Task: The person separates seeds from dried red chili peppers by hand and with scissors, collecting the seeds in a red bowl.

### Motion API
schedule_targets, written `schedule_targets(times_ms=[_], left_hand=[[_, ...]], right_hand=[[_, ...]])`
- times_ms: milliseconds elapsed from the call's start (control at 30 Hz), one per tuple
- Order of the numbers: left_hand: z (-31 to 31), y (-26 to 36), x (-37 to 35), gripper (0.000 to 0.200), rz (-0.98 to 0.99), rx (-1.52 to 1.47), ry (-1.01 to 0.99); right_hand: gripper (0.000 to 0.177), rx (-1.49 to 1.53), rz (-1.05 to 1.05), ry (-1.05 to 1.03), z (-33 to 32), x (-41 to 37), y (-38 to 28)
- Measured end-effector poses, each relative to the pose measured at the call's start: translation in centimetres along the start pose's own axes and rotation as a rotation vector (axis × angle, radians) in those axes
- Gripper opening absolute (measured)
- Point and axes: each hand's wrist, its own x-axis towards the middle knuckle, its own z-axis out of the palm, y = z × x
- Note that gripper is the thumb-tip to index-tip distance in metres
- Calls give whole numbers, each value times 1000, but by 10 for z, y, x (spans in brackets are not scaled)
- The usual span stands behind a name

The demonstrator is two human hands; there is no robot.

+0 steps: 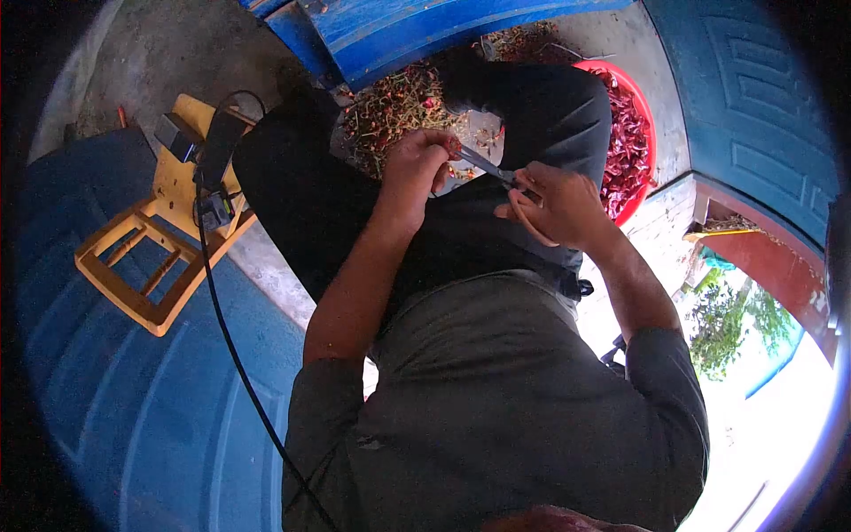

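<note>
**Head view.** We look down over a grey shirt onto a seated person's lap in dark trousers. The left hand has its fingertips pinched together on a small red chilli (too small for us to make out its shape), raised above the knees. The right hand is closed around the handles of a pair of scissors. The dark blades run up and to the left from that hand, and their tip meets the chilli at the left fingertips. We cannot tell whether the blades stand apart or together.

Beyond the knees we see a heap of stems and scraps on the ground. Just to its right stands a red basin filled with dark red dried chillies. On the left a yellow plastic stool lies tipped against a blue drum, and a black cable trails from the stool down across the drum. A second blue drum curves around the upper right.
</note>
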Motion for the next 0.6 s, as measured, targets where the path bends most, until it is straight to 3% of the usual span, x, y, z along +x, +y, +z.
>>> schedule_targets(times_ms=[600], left_hand=[[1,-1,-1,21,-73,29,50]], right_hand=[[35,-131,-32,90,23,6,16]])
